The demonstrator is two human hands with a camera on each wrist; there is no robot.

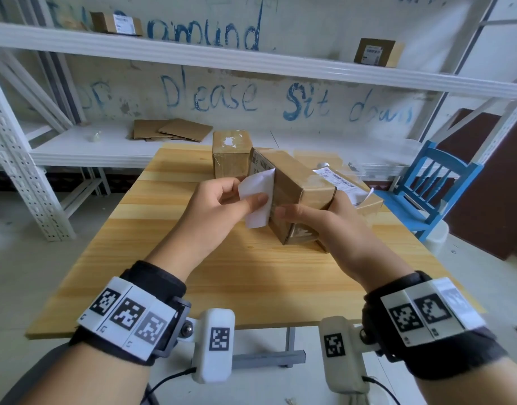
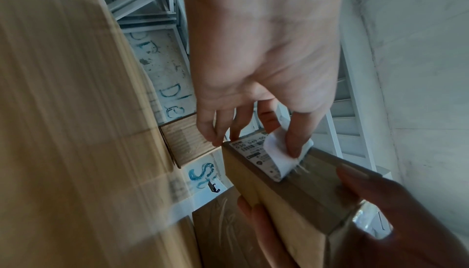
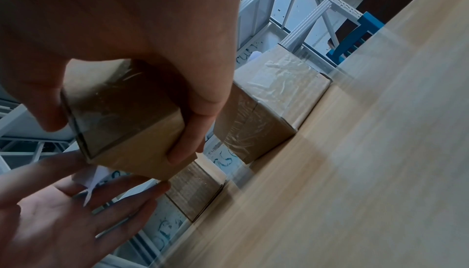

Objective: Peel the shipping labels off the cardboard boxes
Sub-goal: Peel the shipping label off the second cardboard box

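The box (image 1: 298,197) is held tilted above the middle of the table (image 1: 169,258) by the right hand (image 1: 321,226), whose fingers and thumb are curled round its near end. The label (image 1: 258,197) is pinched between thumb and fingers of the left hand (image 1: 213,209); its free white flap is folded back, while the printed far part is seen in the left wrist view to be stuck to the box face.

The label could probably be torn if it is pulled sharply or at a steep angle, leaving scraps stuck to the cardboard. The cardboard skin might also be lifted with the glue. The box could be twisted out of the grip if the pull is not countered by the right hand.

Towards the far edge of the table a bare box (image 1: 231,153) stands, with white label scraps on top. Nearer the far right corner a labelled box (image 1: 350,185) lies, close behind the held one, so little room is left on that side. Flat cardboard (image 1: 172,130) lies on the shelf (image 1: 105,147) beyond, and a blue chair (image 1: 432,185) stands by the right edge.
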